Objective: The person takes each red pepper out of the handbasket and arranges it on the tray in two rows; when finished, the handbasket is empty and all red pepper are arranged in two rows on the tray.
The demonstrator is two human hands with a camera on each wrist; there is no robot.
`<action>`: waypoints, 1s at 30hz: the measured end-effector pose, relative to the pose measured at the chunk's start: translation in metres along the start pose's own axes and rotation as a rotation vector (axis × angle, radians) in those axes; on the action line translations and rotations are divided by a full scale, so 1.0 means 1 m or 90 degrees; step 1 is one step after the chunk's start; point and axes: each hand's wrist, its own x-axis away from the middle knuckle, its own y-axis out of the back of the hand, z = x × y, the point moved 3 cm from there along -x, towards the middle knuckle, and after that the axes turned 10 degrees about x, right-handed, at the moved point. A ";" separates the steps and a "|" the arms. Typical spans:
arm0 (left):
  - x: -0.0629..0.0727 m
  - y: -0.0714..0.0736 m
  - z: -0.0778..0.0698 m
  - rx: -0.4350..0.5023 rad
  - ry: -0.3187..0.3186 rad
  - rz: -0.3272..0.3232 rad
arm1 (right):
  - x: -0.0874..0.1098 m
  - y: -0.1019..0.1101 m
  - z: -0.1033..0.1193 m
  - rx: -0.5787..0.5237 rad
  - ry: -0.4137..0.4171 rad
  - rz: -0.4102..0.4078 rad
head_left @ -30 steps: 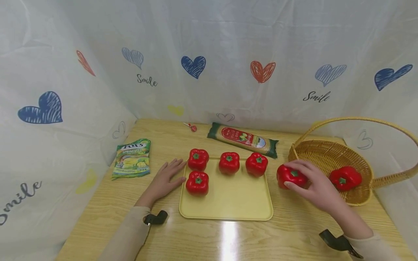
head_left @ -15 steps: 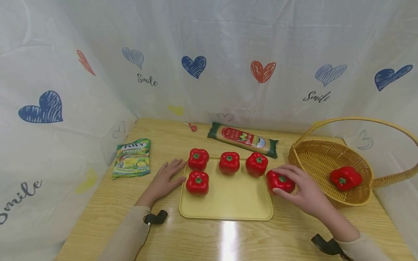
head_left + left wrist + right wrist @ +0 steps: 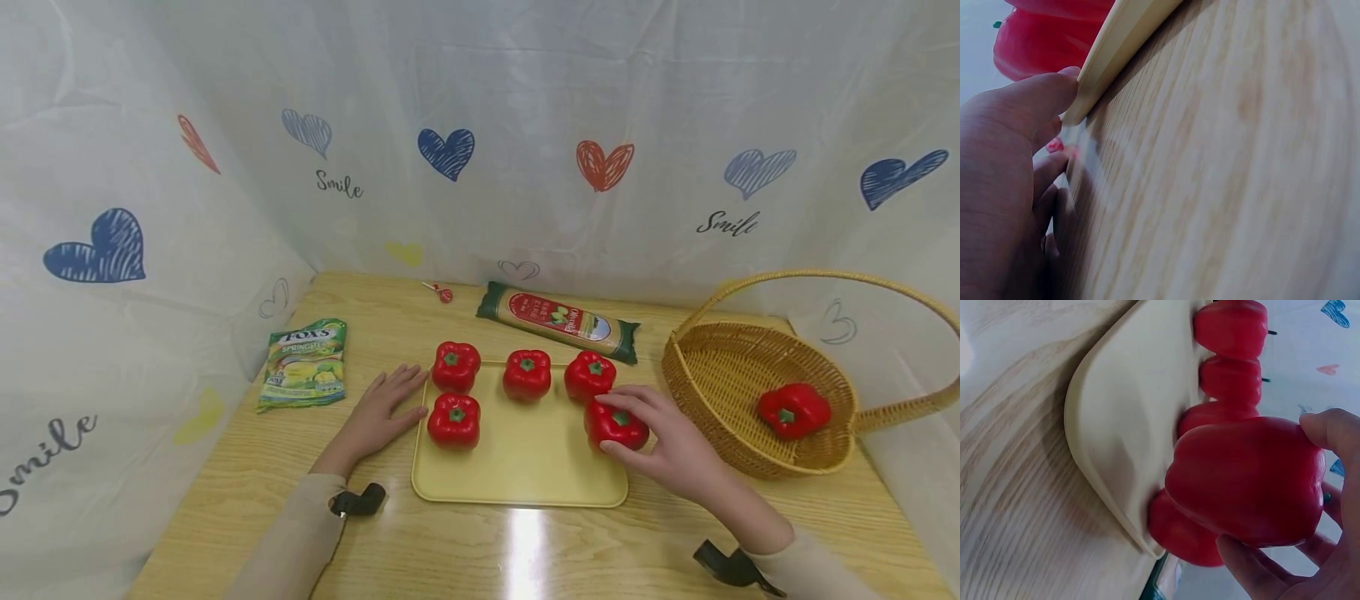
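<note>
A red bell pepper (image 3: 613, 425) with a green stem is gripped between thumb and fingers of my right hand (image 3: 667, 442), over the right side of a yellow tray (image 3: 525, 475). In the right wrist view this held pepper (image 3: 1247, 481) stands above the tray surface. Two red peppers sit along the tray's left side, and two more, a middle one (image 3: 527, 375) and a right one (image 3: 589, 377), along its back edge. My left hand (image 3: 384, 415) lies flat with spread fingers beside the tray; in the left wrist view its thumb (image 3: 1054, 94) touches the tray's rim.
A wicker basket (image 3: 720, 433) with a tall handle stands at the right, one red pepper (image 3: 793, 410) inside. Behind the tray lie a noodle packet (image 3: 558, 321) and a lollipop (image 3: 444, 294). A green candy bag (image 3: 303, 365) lies at the left. A printed curtain closes off the back.
My right hand has carried the red bell pepper leftward from beside the basket to over the tray's right side. My left hand has stayed in place.
</note>
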 end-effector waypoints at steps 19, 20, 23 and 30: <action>0.000 0.001 -0.005 -0.005 -0.010 -0.004 | -0.017 -0.026 0.028 -0.036 0.045 0.021; 0.000 0.001 -0.005 -0.005 -0.010 -0.005 | -0.017 -0.028 0.029 -0.040 0.046 0.021; 0.000 0.001 -0.004 -0.005 -0.007 -0.003 | -0.019 -0.031 0.032 -0.051 0.049 0.022; 0.000 0.001 -0.004 0.000 -0.010 -0.006 | -0.023 -0.040 0.038 -0.052 0.050 0.028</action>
